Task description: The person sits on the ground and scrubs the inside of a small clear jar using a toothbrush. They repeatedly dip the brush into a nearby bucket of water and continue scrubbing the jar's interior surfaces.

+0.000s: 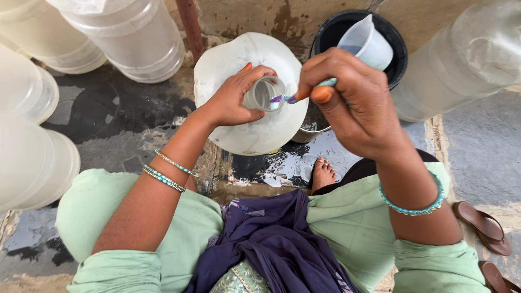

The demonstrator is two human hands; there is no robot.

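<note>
A large translucent white water jug (239, 65) stands upright on the wet floor in front of me. My left hand (234, 97) is wrapped around its clear neck (264, 93) at the mouth. My right hand (353, 103) pinches a small teal-handled brush (304, 92) whose purple bristle end pokes into the jug's mouth. Just behind my right hand, a translucent white plastic jug with a spout (367, 42) sits in a black bucket (395, 38).
Several large clear water jugs lie around: top left (130, 32), left side (32, 157), and top right (461, 59). The dark stone floor (114, 114) is wet. My bare foot (323, 174) shows below the jug. Brown sandals (483, 225) rest at right.
</note>
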